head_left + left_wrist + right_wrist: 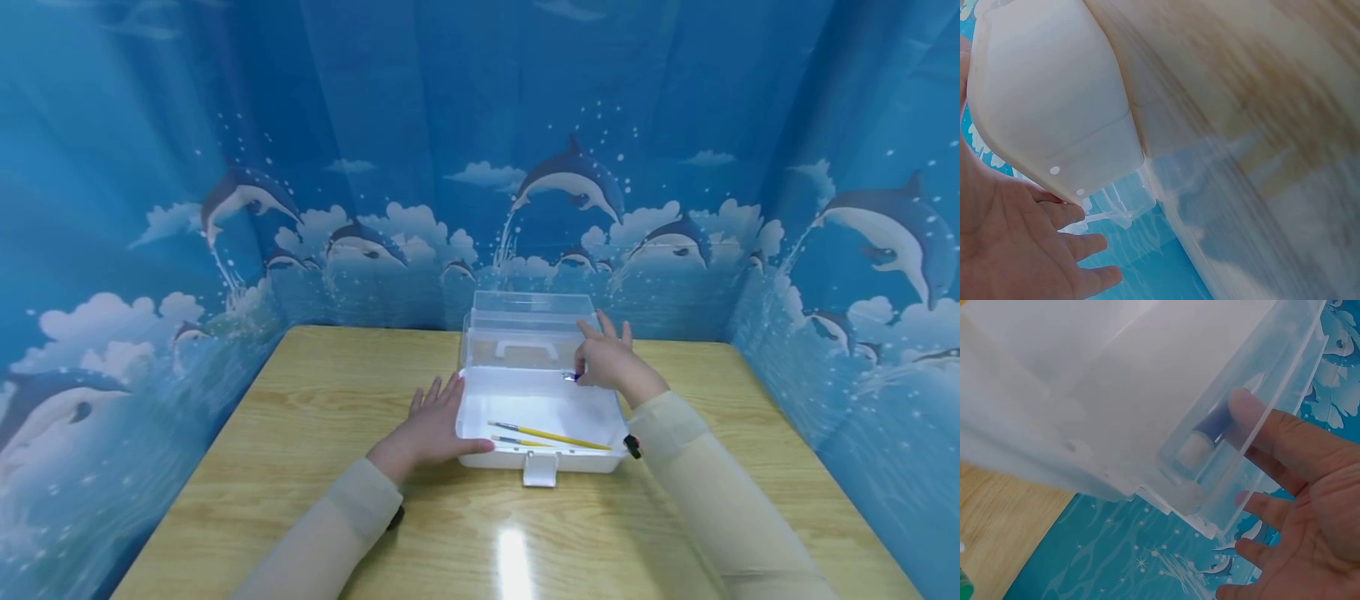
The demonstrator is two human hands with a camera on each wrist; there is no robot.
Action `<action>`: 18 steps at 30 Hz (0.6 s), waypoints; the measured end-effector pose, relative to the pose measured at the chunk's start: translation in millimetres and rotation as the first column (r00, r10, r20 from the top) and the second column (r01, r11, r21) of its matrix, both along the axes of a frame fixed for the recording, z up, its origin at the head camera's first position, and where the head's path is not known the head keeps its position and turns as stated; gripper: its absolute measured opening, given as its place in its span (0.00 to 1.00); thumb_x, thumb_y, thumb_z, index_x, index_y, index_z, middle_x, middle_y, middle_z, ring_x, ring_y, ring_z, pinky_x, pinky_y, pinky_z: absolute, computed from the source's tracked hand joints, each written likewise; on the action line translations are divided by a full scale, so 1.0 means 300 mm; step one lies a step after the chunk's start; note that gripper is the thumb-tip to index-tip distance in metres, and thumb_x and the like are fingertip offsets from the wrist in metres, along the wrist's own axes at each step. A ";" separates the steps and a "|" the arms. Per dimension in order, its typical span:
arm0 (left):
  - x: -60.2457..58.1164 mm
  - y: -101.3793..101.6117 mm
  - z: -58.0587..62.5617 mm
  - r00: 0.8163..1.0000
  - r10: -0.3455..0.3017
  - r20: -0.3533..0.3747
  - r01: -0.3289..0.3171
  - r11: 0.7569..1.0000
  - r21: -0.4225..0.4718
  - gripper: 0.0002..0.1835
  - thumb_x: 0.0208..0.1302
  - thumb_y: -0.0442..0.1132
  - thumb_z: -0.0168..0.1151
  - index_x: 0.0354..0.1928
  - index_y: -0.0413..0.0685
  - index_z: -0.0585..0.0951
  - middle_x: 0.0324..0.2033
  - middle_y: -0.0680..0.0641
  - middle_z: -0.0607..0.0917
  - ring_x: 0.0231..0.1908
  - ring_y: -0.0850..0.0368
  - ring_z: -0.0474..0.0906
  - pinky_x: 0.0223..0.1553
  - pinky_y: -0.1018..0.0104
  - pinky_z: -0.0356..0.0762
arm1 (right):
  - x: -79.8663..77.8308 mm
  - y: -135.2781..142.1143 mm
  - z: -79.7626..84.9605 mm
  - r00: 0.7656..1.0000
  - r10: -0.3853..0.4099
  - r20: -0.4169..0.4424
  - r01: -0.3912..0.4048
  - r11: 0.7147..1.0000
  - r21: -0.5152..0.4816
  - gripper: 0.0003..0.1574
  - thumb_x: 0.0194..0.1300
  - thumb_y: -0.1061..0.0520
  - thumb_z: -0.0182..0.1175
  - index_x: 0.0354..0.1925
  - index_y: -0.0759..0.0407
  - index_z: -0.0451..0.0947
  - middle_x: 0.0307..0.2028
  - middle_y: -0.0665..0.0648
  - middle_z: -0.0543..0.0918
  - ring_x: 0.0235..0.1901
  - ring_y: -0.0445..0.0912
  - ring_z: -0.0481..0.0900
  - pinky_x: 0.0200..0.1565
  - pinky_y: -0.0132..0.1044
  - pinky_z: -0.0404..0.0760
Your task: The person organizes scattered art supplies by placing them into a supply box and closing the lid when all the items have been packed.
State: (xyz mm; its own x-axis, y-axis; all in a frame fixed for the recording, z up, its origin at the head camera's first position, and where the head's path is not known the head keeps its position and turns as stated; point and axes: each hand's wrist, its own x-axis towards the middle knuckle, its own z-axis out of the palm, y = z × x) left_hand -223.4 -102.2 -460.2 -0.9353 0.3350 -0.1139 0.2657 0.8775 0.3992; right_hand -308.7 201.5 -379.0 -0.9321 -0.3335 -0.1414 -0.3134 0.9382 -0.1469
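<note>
A white plastic box [487, 461] stands with its clear lid [532, 302] raised at the back. Two yellow paintbrushes [562, 436] lie inside along the front wall. My left hand [431, 425] rests against the box's left side, fingers straight and spread, thumb over the front corner. At the back right, my right hand [611, 358] pinches a small tube, like a paint tube [1213, 425], between thumb and forefinger. The tube has a purple-blue body and a white cap, and lies within a clear tray compartment [1179, 453]. The other right fingers stretch out beyond the tray's edge.
A white latch [540, 472] hangs down at the box's front. The wooden table [322, 467] runs up to a blue dolphin-print curtain [420, 167] at the back and both sides. A pale carry handle [551, 350] shows on the lid.
</note>
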 end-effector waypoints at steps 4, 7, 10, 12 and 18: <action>-0.002 0.000 -0.001 1.000 0.001 0.003 -0.001 1.000 -0.006 0.71 0.47 0.86 0.52 0.80 0.46 0.40 0.79 0.46 0.40 0.77 0.41 0.32 0.74 0.39 0.30 | 0.000 -0.003 -0.002 1.000 -0.013 0.005 0.013 1.000 0.021 0.10 0.54 0.58 0.76 0.23 0.46 0.84 0.78 0.65 0.46 0.75 0.68 0.24 0.63 0.73 0.19; -0.004 0.000 -0.003 1.000 0.004 0.000 -0.004 1.000 -0.008 0.71 0.47 0.85 0.53 0.80 0.46 0.40 0.79 0.46 0.40 0.77 0.41 0.32 0.74 0.39 0.30 | -0.002 -0.004 -0.007 0.999 -0.036 0.013 0.035 0.999 0.038 0.11 0.55 0.58 0.76 0.23 0.45 0.84 0.78 0.65 0.46 0.75 0.68 0.23 0.61 0.73 0.16; -0.004 0.001 -0.004 1.000 0.008 0.001 -0.008 1.000 -0.008 0.71 0.47 0.85 0.53 0.80 0.46 0.40 0.79 0.46 0.40 0.77 0.41 0.32 0.74 0.39 0.30 | -0.006 -0.003 -0.011 0.998 -0.055 0.016 0.054 0.997 0.053 0.12 0.54 0.57 0.76 0.22 0.44 0.83 0.78 0.65 0.47 0.74 0.68 0.23 0.60 0.73 0.15; -0.004 0.001 -0.003 1.000 0.007 0.003 -0.007 1.000 -0.003 0.70 0.48 0.85 0.54 0.80 0.47 0.40 0.79 0.46 0.40 0.77 0.41 0.32 0.74 0.39 0.30 | -0.007 -0.002 -0.011 0.998 -0.057 0.019 0.056 0.997 0.056 0.12 0.54 0.58 0.76 0.22 0.44 0.83 0.78 0.66 0.47 0.74 0.68 0.22 0.60 0.73 0.15; -0.004 0.001 0.002 1.000 0.004 0.009 -0.004 1.000 0.002 0.70 0.48 0.84 0.54 0.80 0.46 0.40 0.79 0.46 0.40 0.77 0.41 0.32 0.74 0.39 0.30 | -0.010 0.007 -0.008 0.998 -0.065 0.024 0.064 0.996 0.060 0.12 0.54 0.58 0.76 0.22 0.44 0.84 0.78 0.66 0.46 0.74 0.69 0.21 0.59 0.73 0.13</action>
